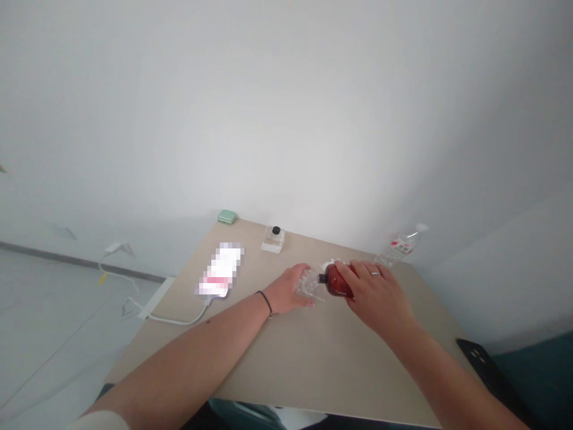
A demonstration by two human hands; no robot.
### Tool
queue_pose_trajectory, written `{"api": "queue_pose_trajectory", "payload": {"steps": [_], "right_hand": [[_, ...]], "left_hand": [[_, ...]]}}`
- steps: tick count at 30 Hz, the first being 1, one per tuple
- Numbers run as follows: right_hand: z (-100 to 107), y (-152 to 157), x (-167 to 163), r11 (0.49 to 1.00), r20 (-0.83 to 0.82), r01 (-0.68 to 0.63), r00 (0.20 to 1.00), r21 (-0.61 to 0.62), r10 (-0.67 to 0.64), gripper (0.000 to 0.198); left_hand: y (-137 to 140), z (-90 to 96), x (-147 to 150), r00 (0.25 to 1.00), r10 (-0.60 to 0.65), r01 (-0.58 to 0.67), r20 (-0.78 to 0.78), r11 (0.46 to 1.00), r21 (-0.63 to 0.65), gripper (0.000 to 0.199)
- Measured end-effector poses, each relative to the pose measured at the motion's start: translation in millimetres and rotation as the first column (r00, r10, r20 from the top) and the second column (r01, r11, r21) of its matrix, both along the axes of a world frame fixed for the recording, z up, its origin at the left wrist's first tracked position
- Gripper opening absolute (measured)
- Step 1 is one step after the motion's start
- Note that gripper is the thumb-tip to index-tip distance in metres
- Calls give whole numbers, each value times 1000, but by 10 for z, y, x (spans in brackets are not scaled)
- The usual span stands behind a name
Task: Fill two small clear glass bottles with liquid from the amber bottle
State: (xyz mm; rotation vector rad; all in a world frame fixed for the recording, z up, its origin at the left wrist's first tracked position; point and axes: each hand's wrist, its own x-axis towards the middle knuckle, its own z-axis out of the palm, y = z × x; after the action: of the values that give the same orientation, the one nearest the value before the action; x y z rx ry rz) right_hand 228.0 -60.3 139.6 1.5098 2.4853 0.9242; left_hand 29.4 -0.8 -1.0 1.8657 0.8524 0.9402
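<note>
My left hand (289, 291) is closed around a clear plastic container (310, 285) over the middle of the table. In my right hand (378, 294) lies a dark red bottle (338, 280), tipped sideways. Its narrow black neck (322, 278) points left, at the clear container's mouth. My fingers wrap over the bottle's body and hide part of it. Whether liquid passes between the two cannot be made out. Something white shows just behind the red bottle, mostly hidden.
A clear bottle with a black cap (273, 239) stands near the back edge. Left of it are a green case (227, 217) and a lit phone (222, 269) on a white cable (174, 322). A transparent labelled bottle (400, 246) is at back right, before the wall (286, 119).
</note>
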Motion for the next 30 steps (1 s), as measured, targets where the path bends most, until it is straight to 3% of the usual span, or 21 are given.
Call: {"api": "queue_pose_trajectory", "payload": {"steps": [30], "right_hand": [[120, 22, -97, 1000, 102, 13, 995, -22, -11, 42]], "left_hand": [[0, 13, -3, 1000, 7, -7, -3, 1000, -12, 91]]}}
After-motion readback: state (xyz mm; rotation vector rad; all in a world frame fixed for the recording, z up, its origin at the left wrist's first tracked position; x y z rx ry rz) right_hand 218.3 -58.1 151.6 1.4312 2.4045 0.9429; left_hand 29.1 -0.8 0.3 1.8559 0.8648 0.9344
